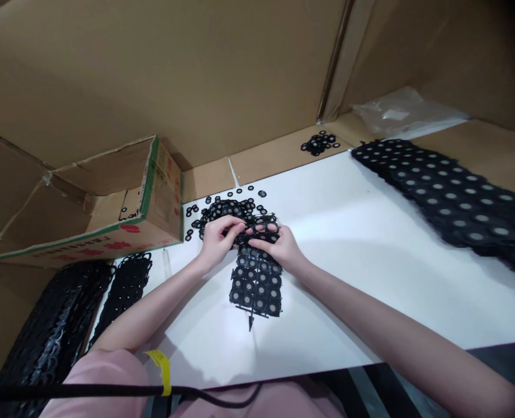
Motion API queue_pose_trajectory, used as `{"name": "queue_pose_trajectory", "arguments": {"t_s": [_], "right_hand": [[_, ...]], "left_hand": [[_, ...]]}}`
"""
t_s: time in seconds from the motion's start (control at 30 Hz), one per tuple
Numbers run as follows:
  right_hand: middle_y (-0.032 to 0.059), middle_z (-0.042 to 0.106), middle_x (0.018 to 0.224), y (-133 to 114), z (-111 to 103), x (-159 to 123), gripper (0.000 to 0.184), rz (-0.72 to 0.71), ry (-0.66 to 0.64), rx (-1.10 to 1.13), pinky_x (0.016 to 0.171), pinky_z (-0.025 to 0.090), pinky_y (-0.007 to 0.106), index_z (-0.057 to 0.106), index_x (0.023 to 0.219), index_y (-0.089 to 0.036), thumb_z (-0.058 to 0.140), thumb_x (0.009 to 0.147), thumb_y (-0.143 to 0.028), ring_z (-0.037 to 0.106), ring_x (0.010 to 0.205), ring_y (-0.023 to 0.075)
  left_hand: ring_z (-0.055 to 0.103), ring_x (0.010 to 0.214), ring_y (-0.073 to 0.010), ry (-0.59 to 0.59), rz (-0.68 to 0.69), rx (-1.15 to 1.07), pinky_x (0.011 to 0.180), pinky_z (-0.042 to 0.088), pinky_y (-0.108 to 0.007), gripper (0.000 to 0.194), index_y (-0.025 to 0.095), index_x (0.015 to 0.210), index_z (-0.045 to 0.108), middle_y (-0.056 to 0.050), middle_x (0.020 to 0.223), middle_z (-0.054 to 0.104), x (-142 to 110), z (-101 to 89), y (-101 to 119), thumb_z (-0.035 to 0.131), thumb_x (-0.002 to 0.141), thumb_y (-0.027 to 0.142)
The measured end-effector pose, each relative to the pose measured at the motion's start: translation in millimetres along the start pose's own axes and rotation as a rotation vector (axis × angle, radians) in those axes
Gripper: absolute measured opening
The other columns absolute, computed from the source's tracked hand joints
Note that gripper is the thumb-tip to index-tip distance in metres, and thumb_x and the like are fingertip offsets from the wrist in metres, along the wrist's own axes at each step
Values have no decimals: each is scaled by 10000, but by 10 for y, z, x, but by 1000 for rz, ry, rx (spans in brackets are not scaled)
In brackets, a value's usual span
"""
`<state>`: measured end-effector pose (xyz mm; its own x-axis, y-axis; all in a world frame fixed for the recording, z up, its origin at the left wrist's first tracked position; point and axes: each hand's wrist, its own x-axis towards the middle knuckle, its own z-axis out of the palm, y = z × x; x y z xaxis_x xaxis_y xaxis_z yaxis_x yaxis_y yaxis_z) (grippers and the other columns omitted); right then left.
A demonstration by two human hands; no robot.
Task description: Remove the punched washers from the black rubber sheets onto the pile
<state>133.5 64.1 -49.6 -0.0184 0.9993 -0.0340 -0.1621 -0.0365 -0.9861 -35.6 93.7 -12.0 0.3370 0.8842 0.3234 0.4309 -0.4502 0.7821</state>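
Note:
A black plastic frame [256, 283] filled with small round ring parts lies on the white tabletop [370, 261] in front of me. My left hand [217, 238] and my right hand [278, 244] both pinch the frame's far end, fingers curled on it. Just beyond my hands sits a pile of loose black rings [224, 209].
A long stack of full frames [453, 197] lies at the right. Empty frames [126, 287] pile up at the left edge. An open cardboard box [122, 203] sits at the left. A smaller ring heap [319, 143] and a clear plastic bag [403, 113] are at the back. Cardboard walls surround the table.

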Motion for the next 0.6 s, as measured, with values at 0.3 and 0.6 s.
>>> {"name": "queue_pose_trajectory", "arguments": {"t_s": [0.3,0.6], "right_hand": [[42,766,868,-17,-11,5,333,8,-47,61,909,533,456,651,777,-208,841,551,-362,711,889,251],[32,737,805,-1,-26,21,377,8,-50,38,915,517,464,574,737,-213,850,532,-367,700,865,250]], "left_hand": [[647,682,-146,-26,-59,-87,623,510,-233,222,145,842,697,-52,805,721,37,15,-7,600,889,340],[636,728,-148,-120,68,1,691,466,-254,151,175,863,728,-38,794,709,7,-74,63,611,888,267]]}}
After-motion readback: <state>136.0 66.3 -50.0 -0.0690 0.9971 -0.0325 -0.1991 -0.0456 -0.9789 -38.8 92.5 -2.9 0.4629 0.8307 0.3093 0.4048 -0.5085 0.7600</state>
